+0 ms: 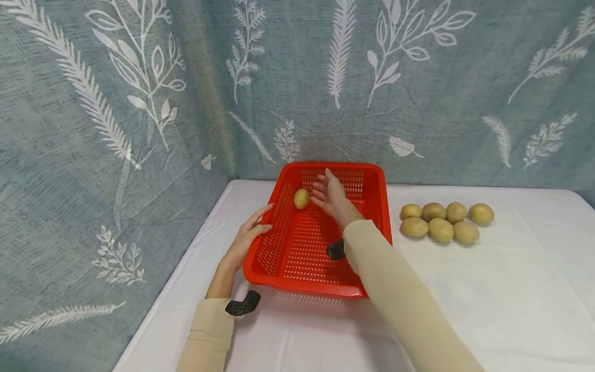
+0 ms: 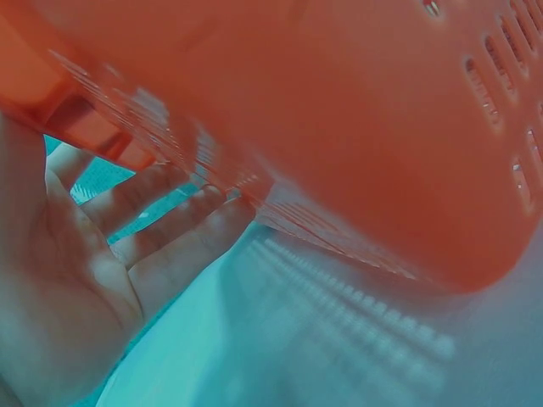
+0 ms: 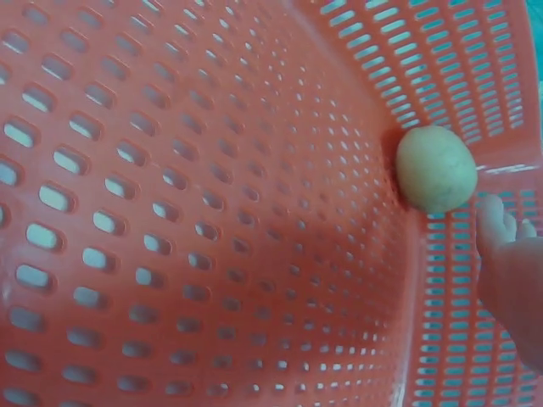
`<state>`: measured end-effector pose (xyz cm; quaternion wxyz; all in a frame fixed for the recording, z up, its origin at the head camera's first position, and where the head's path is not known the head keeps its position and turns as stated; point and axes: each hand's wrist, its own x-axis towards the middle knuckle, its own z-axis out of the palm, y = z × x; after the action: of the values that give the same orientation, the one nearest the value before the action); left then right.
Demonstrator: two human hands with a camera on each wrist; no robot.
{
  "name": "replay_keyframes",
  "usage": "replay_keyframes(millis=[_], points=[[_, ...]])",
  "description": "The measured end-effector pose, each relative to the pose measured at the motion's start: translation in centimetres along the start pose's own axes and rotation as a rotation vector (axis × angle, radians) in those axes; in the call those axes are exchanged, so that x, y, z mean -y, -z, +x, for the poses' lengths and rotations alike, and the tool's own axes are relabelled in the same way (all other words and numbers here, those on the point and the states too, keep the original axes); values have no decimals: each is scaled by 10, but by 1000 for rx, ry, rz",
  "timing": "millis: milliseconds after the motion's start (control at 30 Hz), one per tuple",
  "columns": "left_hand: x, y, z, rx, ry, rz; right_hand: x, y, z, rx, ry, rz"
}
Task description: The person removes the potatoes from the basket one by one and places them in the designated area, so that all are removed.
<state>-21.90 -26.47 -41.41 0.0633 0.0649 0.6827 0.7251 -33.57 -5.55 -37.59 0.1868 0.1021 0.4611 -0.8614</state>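
Note:
A red slotted plastic basket (image 1: 307,291) stands tilted on the white cloth, its near side raised above a shadow. My left hand (image 1: 245,238) grips the basket's left side, with the thumb at the rim. In the left wrist view the fingers (image 2: 182,254) reach against the basket's outer wall from below. One yellow-brown potato (image 1: 301,199) lies inside, against the left wall towards the far corner. Just right of this potato, my right hand (image 1: 331,195) hovers inside the basket with fingers extended, holding nothing. The right wrist view shows a small gap between potato and fingertips (image 3: 490,216).
Several potatoes (image 1: 440,230) lie in two rows on the white tablecloth (image 1: 511,289), right of the basket. A blue-green patterned curtain (image 1: 297,93) hangs behind the table and along its left side.

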Motion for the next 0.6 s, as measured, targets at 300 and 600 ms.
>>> replay_keyframes(millis=[300, 600], points=[[1, 1, 1, 11, -10, 3, -6, 3, 5, -19, -16, -67], [0, 1, -1, 8, -14, -4, -15, -3, 11, -29, -41, -172]])
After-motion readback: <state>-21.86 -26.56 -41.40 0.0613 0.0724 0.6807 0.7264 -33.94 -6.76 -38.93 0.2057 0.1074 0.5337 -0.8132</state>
